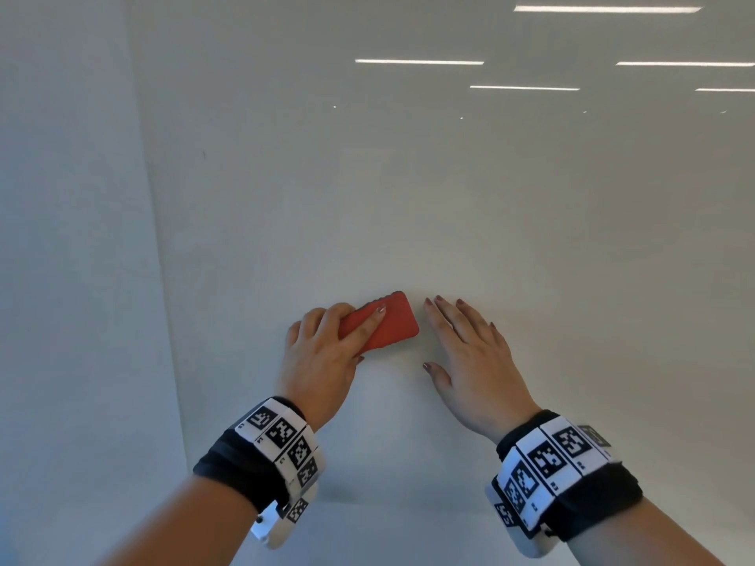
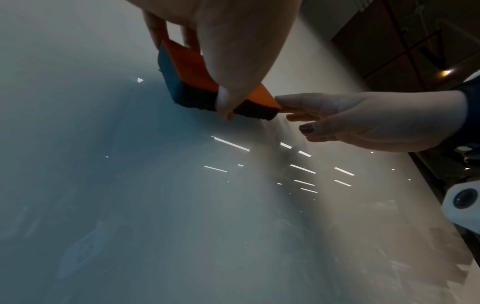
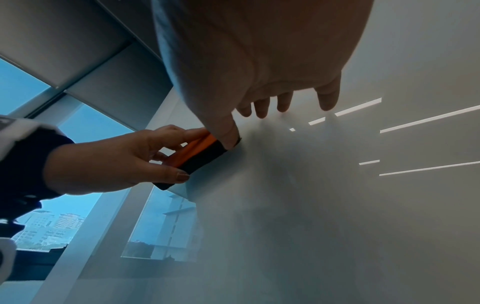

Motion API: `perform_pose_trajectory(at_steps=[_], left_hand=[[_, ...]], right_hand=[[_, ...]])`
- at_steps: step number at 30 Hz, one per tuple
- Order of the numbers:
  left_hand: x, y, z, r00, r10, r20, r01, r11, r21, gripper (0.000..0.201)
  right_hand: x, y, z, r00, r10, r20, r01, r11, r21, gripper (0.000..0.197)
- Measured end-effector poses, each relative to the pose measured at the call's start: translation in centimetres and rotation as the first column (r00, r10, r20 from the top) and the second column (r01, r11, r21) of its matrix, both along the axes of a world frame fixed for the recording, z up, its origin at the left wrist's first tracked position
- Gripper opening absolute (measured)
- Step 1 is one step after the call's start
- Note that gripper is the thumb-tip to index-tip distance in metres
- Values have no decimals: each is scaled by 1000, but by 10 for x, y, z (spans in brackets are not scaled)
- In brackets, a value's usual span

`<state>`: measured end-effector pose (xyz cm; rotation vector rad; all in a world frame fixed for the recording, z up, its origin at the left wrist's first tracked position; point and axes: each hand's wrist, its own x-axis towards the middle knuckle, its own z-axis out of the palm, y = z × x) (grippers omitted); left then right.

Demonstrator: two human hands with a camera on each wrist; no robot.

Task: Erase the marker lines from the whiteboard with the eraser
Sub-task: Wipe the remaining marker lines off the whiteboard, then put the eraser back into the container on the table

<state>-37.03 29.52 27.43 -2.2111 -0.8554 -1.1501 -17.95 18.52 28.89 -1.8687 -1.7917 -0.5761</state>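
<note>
A red-orange eraser (image 1: pixel 386 322) with a dark felt pad (image 2: pixel 197 98) lies flat against the glossy whiteboard (image 1: pixel 408 189). My left hand (image 1: pixel 327 353) grips the eraser, fingers over its back and thumb under its lower edge (image 2: pixel 226 102). My right hand (image 1: pixel 470 353) rests just right of the eraser with straight, spread fingers against the board, holding nothing. In the right wrist view the eraser (image 3: pixel 200 152) sits in the left hand (image 3: pixel 124 162), and the right thumb tip is at its near corner. I see no marker lines around the hands.
The board's left edge (image 1: pixel 155 279) meets a pale wall (image 1: pixel 61 239). Ceiling light strips reflect in the upper right of the board (image 1: pixel 604 9). A window with buildings outside (image 3: pixel 52 226) lies beyond the board's left side.
</note>
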Motion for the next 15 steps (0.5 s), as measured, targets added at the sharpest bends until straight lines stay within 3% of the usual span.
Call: perform_pose_trajectory(at_steps=[6, 15], left_hand=[[6, -17, 9, 1000, -2, -17, 2, 1000, -7, 75], [23, -67, -2, 989, -138, -45, 135, 988, -74, 83]], right_hand=[[10, -18, 7, 998, 36, -42, -37, 999, -2, 76], [16, -47, -7, 994, 110, 6, -111, 992, 61, 87]])
